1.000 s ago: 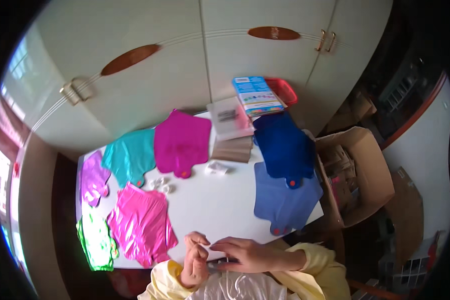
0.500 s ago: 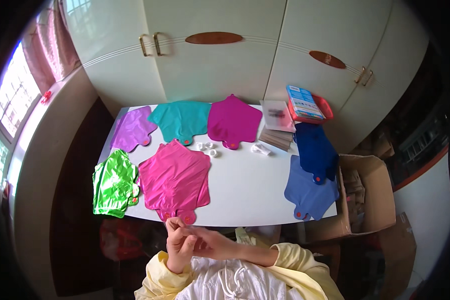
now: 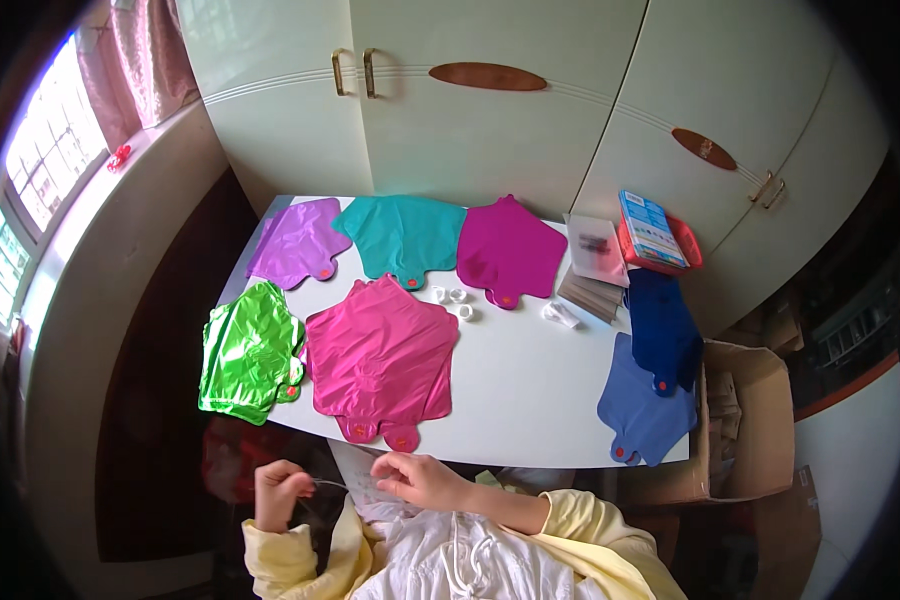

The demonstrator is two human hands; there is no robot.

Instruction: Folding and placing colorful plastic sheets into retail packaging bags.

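Pinching left hand (image 3: 282, 484): held a thin, curved strand (image 3: 330, 483).
Right hand (image 3: 422, 481): was loosely curled, its grip unclear.
Pink foil (image 3: 382, 352): lay creased, glossy.

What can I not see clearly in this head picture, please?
All in the head view:
Strand: too thin to identify; the left hand covers one end.
Right hand's hold on it: too small to tell.
Basket's inside: mostly hidden by the packet.
Box's bottom: covered by brown pieces.
Blue sheet's upper corner: under the navy sheet.
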